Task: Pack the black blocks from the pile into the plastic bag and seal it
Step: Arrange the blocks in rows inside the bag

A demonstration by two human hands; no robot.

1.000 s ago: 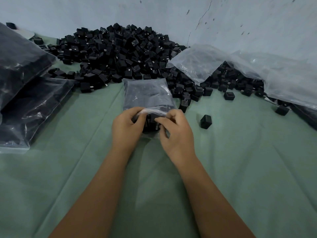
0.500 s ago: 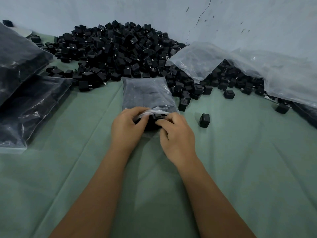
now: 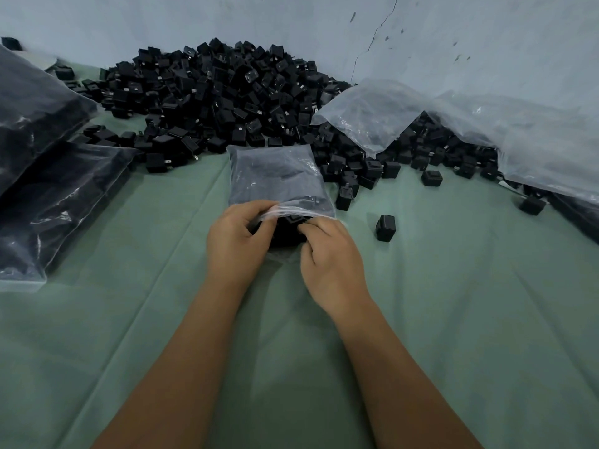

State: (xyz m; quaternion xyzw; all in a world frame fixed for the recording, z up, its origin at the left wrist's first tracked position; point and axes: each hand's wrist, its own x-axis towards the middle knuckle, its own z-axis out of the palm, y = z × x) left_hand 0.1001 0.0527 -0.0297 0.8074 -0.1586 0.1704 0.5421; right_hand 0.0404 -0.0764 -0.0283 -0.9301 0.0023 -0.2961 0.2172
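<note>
A small clear plastic bag [image 3: 275, 176] full of black blocks lies on the green cloth [image 3: 453, 303] just in front of the big pile of black blocks [image 3: 220, 102]. Its mouth faces me and gapes, with black blocks [image 3: 287, 231] showing in the opening. My left hand [image 3: 236, 241] pinches the upper lip of the mouth at its left end. My right hand [image 3: 330, 257] pinches the bag's edge at the right side of the opening. A single loose block [image 3: 385, 227] sits to the right of my hands.
Filled, dark bags [image 3: 55, 202] are stacked at the left edge. Empty clear bags [image 3: 372, 115] and a larger plastic sheet [image 3: 544, 140] drape over the pile's right side. Stray blocks [image 3: 431, 178] dot the cloth there. A pale wall [image 3: 453, 37] stands behind.
My hands have stayed at the bag's mouth, with the fingers shifting slightly along the opening. The bag and pile have not moved; the camera drifted a little.
</note>
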